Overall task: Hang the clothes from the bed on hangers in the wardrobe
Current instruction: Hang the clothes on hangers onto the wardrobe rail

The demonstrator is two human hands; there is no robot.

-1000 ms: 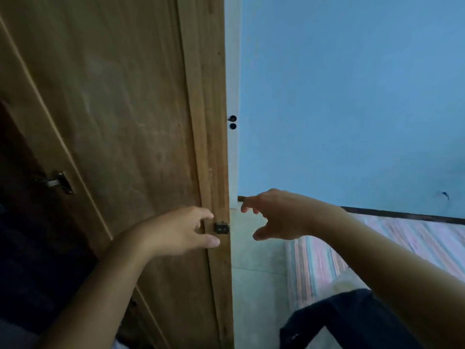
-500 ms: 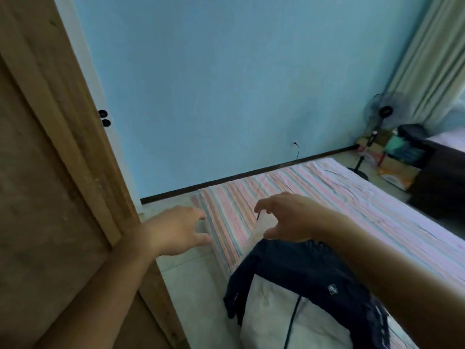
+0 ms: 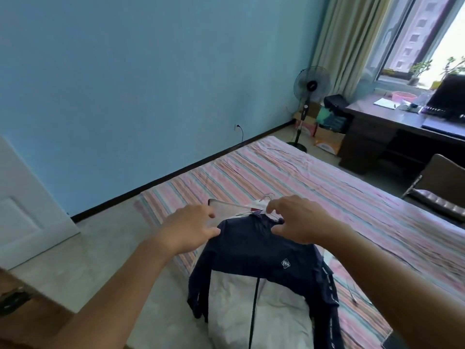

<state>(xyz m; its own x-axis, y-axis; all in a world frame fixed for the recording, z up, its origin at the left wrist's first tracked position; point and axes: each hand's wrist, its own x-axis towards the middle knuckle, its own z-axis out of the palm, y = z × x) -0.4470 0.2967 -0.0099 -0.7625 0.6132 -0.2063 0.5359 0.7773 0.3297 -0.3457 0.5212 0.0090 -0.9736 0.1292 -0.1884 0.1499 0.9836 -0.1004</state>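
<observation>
Now we see both hands reaching out over the near corner of the bed (image 3: 314,177), which is covered in a pink striped sheet. On that corner lies a navy and white jacket (image 3: 256,280), its collar towards the blue wall and its lower part hanging off the bed's edge towards us. A pale hanger (image 3: 236,205) sits at the collar, its hook showing just beyond our right fingers. Our left hand (image 3: 187,229) has its fingers loosely spread and grips nothing; its thumb is at the jacket's left shoulder, though we cannot tell whether it touches the cloth. Our right hand (image 3: 299,220) hovers at the collar with fingers bent but apart, holding nothing; we cannot tell whether the fingertips touch the hanger. Beyond the bed stand a fan (image 3: 310,96) in the corner and a dark bench (image 3: 392,122) under the window (image 3: 427,34), with a chair (image 3: 437,190) close to the bed's far side. A wooden wardrobe edge (image 3: 22,321) shows at lower left.
</observation>
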